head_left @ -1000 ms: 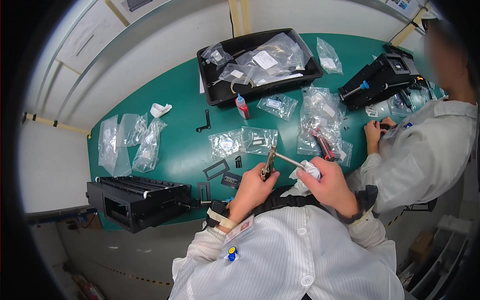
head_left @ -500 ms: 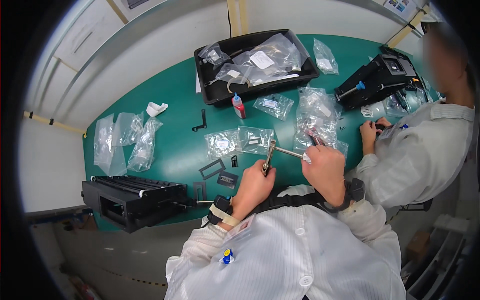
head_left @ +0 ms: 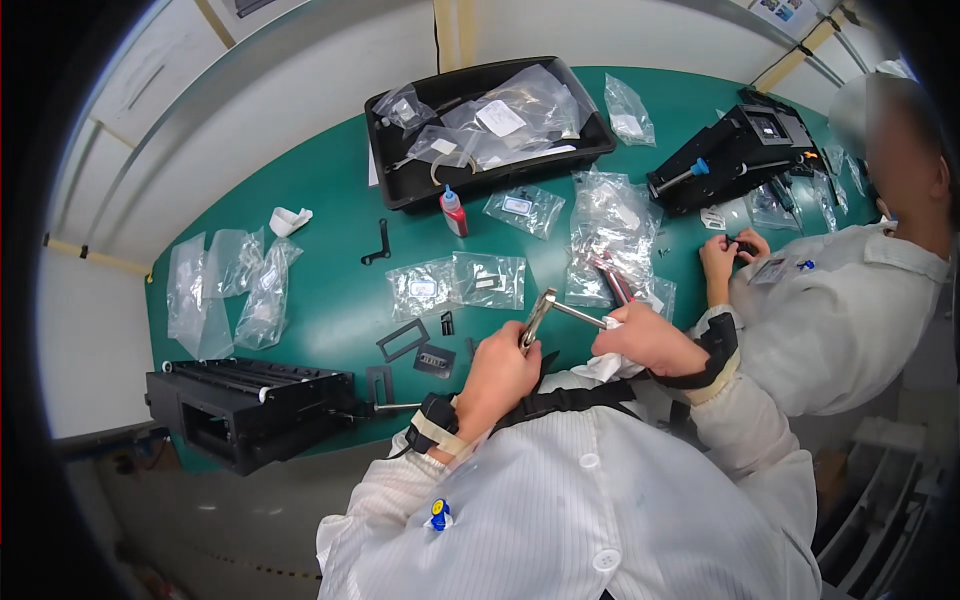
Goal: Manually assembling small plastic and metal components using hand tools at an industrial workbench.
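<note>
Gripping a slim, shiny L-shaped metal rod (head_left: 553, 310), both hands closed.

I see my left hand (head_left: 503, 372) closed round a bright, polished metal bracket (head_left: 538, 317), and my right hand (head_left: 645, 340) pressing a white cloth (head_left: 612, 326) to its shiny rod (head_left: 578, 314). The table (head_left: 330, 290) looks smooth, matt green. The bags (head_left: 455, 283) on it are clear, glossy, crinkled plastic. The tray (head_left: 400, 180) is matt black plastic, as is the housing (head_left: 245, 405) at my left. My coat (head_left: 600, 500) is white woven cloth with plastic buttons.
</note>
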A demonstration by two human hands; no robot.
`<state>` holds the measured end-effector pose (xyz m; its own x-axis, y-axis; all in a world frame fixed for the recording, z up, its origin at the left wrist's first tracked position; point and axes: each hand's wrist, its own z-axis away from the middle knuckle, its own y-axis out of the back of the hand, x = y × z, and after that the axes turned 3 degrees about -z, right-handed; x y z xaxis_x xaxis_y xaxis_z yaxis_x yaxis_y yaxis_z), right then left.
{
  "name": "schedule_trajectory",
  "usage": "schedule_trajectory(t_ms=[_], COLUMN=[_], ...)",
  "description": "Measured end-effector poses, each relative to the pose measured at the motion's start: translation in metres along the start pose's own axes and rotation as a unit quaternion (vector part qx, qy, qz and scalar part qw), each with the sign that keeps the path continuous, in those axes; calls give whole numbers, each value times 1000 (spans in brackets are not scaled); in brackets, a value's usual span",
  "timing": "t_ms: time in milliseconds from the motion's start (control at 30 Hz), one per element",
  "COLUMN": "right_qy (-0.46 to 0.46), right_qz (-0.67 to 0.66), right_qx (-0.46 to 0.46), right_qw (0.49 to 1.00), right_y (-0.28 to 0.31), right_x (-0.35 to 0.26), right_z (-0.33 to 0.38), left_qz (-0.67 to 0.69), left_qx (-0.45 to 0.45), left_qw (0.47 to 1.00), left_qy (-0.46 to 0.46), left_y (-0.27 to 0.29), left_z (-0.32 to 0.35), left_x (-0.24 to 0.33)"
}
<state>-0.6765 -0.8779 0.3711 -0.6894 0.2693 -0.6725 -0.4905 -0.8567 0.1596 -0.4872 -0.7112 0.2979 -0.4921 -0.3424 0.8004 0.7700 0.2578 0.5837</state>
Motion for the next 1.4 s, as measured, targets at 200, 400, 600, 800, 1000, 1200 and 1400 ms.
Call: schedule_trajectory(t_ms=[200,400,600,800,1000,1200,1400], right_qy=[360,378,-21,350,322,-36,325], right_qz=[403,386,12,391,397,-40,395], right_qx=[406,374,14,401,345,-50,349], right_qw=[737,754,1000,751,787,997,785], right_y=[-38,-22,0,-42,-25,9,-40], right_x=[14,23,-1,6,29,10,19], right_z=[4,-11,5,15,-2,4,21], left_qz=[-5,-9,-10,1,-9,-10,-12], left_qx=[-28,-29,-42,-9,-35,-50,-39], left_qw=[999,999,999,1000,999,999,999], left_qy=[46,42,27,12,17,-14,-14], left_y=[9,7,6,3,1,0,-3], left_z=[0,-2,1,0,0,1,4], left_x=[10,11,10,5,4,5,7])
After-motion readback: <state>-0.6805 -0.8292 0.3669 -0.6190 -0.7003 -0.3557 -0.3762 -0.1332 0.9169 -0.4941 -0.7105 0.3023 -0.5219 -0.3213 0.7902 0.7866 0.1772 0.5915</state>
